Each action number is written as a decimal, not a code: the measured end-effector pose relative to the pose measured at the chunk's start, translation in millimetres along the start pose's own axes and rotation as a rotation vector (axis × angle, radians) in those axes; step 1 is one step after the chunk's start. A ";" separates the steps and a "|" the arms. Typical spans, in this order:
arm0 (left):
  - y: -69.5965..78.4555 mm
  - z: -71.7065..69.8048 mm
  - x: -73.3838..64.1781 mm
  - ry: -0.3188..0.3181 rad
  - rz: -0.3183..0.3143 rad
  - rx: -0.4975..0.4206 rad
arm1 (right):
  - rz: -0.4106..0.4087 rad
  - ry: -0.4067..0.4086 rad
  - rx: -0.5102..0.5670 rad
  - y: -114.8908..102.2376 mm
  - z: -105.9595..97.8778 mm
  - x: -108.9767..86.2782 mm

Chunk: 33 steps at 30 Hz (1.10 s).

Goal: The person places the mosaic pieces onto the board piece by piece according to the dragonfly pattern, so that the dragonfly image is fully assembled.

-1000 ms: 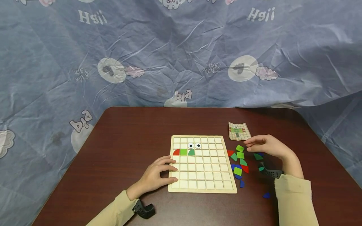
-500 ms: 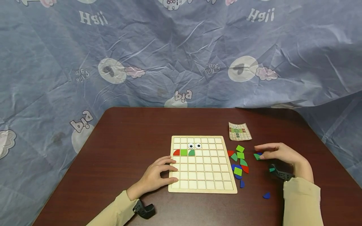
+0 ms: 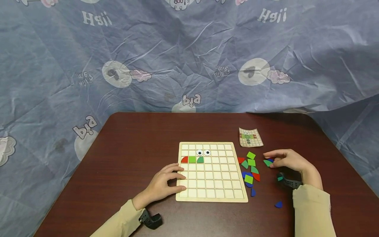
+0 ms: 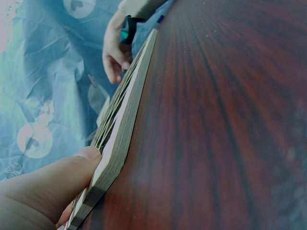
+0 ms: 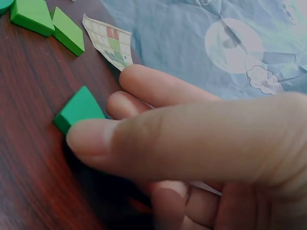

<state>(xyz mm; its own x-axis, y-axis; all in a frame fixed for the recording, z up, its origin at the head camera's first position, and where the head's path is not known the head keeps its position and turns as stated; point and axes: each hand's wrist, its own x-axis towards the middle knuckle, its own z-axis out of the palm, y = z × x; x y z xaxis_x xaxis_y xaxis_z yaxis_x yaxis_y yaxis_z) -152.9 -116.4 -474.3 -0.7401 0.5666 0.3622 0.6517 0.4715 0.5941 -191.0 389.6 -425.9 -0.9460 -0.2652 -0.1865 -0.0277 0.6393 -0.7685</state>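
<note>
My left hand point(image 3: 161, 186) rests at the left edge of a pale wooden grid board point(image 3: 211, 184), with fingers and thumb on its rim. On the board lie a red quarter-circle point(image 3: 185, 160), a light-green square point(image 3: 192, 159), a green quarter-circle point(image 3: 200, 160) and two eye discs point(image 3: 203, 152). Right of the board, my right hand point(image 3: 291, 161) pinches another green quarter-circle piece point(image 5: 81, 111) low over the table. The thumb point(image 5: 93, 139) covers its near side, and curled fingers are behind it. A blue piece point(image 3: 270, 160) shows partly beside it.
Loose red, green and blue pieces, including a light-green square point(image 3: 249, 179), lie between board and right hand. A blue quarter-circle point(image 3: 278, 204) lies nearer the front. A printed pattern card point(image 3: 250, 138) is behind them. A patterned cloth point(image 3: 177, 65) hangs beyond the table.
My right hand has moved right and down from near the card to the green quarter-circle, which has shifted slightly left with the thumb. My left hand and the board have stayed put.
</note>
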 end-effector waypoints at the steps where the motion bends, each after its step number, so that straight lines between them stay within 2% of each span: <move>1: 0.0 0.1 0.0 0.001 0.000 0.001 | 0.007 0.011 -0.014 -0.6 0.7 0.6; 11: 0.0 0.6 0.2 0.002 -0.001 0.004 | 0.017 0.080 -0.090 -8.9 8.5 5.8; 22: 0.5 0.2 0.1 -0.007 -0.016 0.003 | 0.010 0.045 -0.099 -17.4 11.5 12.0; 27: 0.0 0.4 0.4 -0.008 -0.014 -0.003 | 0.039 0.045 -0.086 -23.3 12.3 12.1; 29: -0.1 0.4 0.4 -0.007 -0.011 -0.003 | 0.029 0.057 -0.093 -28.3 12.5 12.3; 33: 0.2 0.0 0.4 -0.003 -0.005 -0.002 | -0.051 0.093 -0.082 -49.1 14.9 13.5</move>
<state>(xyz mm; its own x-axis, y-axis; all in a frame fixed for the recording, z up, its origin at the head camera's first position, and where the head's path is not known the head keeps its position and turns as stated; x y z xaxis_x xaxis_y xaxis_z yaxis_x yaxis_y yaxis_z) -153.1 -116.0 -474.1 -0.7427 0.5663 0.3574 0.6479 0.4728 0.5973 -197.5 343.9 -399.8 -0.9684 -0.2333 -0.0876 -0.0994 0.6842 -0.7224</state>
